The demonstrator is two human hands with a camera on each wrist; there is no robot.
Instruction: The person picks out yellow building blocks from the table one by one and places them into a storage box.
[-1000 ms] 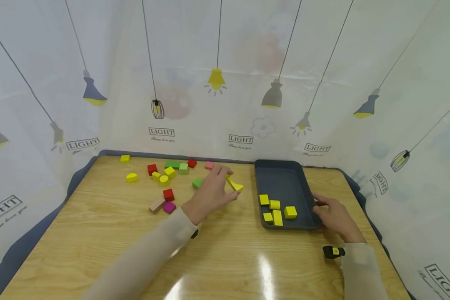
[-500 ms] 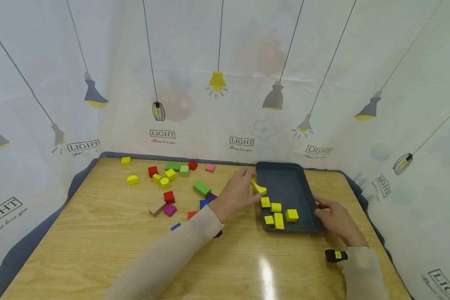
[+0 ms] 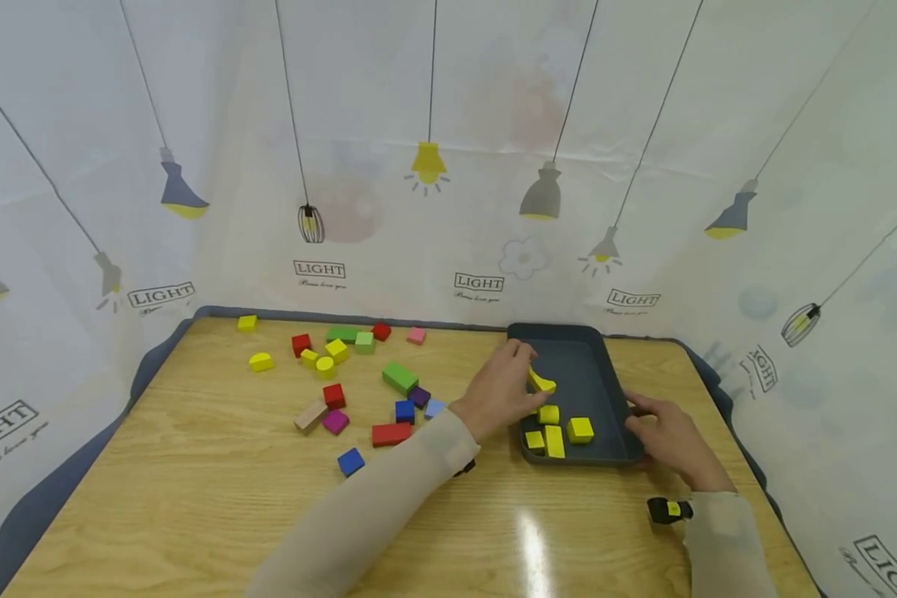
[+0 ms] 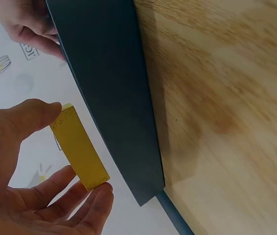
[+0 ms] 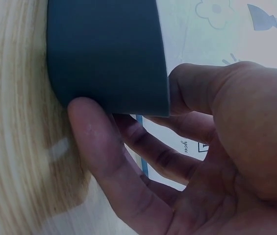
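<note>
My left hand (image 3: 499,389) is over the left part of the dark grey tray (image 3: 571,357). Between thumb and fingertips it pinches a yellow block (image 3: 541,381) with a curved-in side, seen flat-on as a yellow bar (image 4: 80,147) in the left wrist view. Inside the tray lie several yellow blocks, among them a cube (image 3: 580,429), a cylinder (image 3: 548,414) and a rectangular block (image 3: 554,442). My right hand (image 3: 675,442) grips the tray's right wall; in the right wrist view its thumb hooks over the rim, with other fingers (image 5: 96,137) outside and low against the wall.
Left of the tray, loose blocks lie scattered on the wooden table (image 3: 194,482): a green block (image 3: 399,378), a red one (image 3: 391,434), a blue cube (image 3: 350,462) and several yellow ones. A printed curtain (image 3: 389,100) stands behind the table's far edge.
My left hand has carried the yellow curved block rightward from the table to above the tray, uncovering the blue and red blocks. The right hand has stayed on the tray's wall.
</note>
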